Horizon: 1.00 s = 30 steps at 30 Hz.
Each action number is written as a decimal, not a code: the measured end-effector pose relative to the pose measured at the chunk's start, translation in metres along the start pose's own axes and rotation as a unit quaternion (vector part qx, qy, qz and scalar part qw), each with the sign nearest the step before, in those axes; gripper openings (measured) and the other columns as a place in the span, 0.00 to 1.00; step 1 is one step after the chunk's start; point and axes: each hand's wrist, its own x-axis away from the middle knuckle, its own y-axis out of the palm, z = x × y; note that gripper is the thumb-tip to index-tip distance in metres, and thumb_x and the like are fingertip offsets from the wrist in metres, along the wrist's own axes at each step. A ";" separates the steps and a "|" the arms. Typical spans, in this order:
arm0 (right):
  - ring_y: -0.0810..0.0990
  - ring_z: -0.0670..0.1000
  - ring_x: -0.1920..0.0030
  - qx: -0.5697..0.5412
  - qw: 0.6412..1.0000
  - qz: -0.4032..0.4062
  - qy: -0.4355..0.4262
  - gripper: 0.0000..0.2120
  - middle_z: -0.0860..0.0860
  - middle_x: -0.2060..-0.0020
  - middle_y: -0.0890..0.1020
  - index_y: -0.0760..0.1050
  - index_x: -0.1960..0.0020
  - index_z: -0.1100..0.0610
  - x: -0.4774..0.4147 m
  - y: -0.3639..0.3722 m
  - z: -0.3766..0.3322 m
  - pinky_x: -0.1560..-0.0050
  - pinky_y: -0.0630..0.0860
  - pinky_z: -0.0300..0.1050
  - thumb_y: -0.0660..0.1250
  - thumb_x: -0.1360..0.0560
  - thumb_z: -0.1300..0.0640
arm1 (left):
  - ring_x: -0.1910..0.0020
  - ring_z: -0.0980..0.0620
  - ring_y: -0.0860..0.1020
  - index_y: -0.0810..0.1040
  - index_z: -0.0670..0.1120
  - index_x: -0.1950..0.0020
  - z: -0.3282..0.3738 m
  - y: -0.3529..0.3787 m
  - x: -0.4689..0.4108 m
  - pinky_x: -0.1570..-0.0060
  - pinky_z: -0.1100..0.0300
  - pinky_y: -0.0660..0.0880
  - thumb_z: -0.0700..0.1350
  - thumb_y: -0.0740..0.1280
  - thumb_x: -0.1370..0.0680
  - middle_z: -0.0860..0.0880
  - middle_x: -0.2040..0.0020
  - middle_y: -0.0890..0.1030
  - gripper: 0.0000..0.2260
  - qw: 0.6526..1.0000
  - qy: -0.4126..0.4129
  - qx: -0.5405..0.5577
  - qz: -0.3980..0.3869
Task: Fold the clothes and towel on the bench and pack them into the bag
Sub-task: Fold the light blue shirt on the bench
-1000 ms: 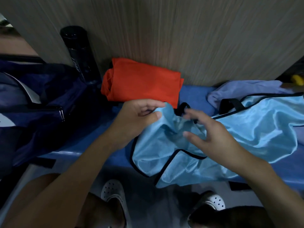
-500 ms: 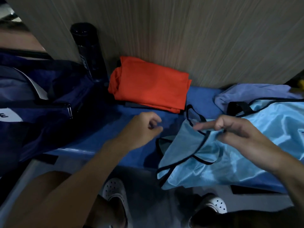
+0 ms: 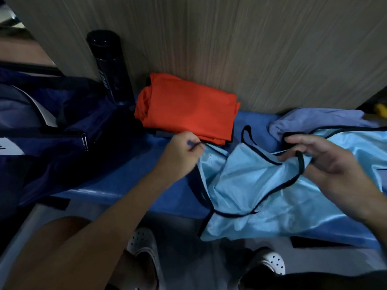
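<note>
Across the counter [image 3: 129,183] the blue vest [image 3: 251,185] stretches left to right between my grips: left hand [image 3: 184,151] pinching one corner, right hand [image 3: 328,164] holding the black trim [image 3: 301,163].

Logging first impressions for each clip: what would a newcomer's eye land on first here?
The shiny light blue vest, black-trimmed, draped over the right of the blue bench, its edge pinched by the left hand and the right hand. Then the folded orange garment against the wall at centre, with the navy bag at far left.
</note>
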 end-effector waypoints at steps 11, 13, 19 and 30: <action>0.82 0.47 0.44 0.067 0.983 -0.167 0.050 0.05 0.46 0.59 0.84 0.78 0.66 0.50 -0.007 0.024 -0.026 0.45 0.76 0.40 0.72 0.41 0.53 | 0.76 0.55 0.62 0.78 0.45 0.53 0.017 0.000 0.012 0.74 0.59 0.59 0.32 0.60 0.20 0.52 0.74 0.67 0.11 0.987 0.137 0.031 -0.083; 0.82 0.44 0.46 0.093 0.979 -0.171 0.065 0.08 0.46 0.57 0.85 0.79 0.67 0.53 -0.009 0.030 -0.028 0.48 0.77 0.38 0.71 0.42 0.50 | 0.78 0.59 0.62 0.82 0.44 0.57 0.020 -0.002 0.015 0.75 0.63 0.59 0.31 0.61 0.21 0.56 0.76 0.70 0.13 0.986 0.131 0.004 -0.106; 0.65 0.42 0.73 0.059 0.997 -0.029 0.027 0.17 0.44 0.76 0.68 0.67 0.70 0.59 -0.025 0.062 -0.022 0.72 0.64 0.36 0.74 0.32 0.65 | 0.51 0.57 0.82 0.83 0.47 0.49 0.035 -0.006 0.026 0.49 0.61 0.76 0.53 0.70 0.26 0.54 0.54 0.85 0.12 0.966 0.137 0.064 -0.212; 0.73 0.44 0.66 -0.049 0.994 -0.095 0.018 0.11 0.46 0.68 0.76 0.72 0.63 0.56 -0.034 0.050 -0.022 0.62 0.72 0.37 0.74 0.29 0.61 | 0.69 0.46 0.71 0.75 0.38 0.62 0.033 -0.008 0.024 0.67 0.48 0.68 0.44 0.66 0.24 0.40 0.68 0.75 0.11 0.975 0.155 0.082 -0.136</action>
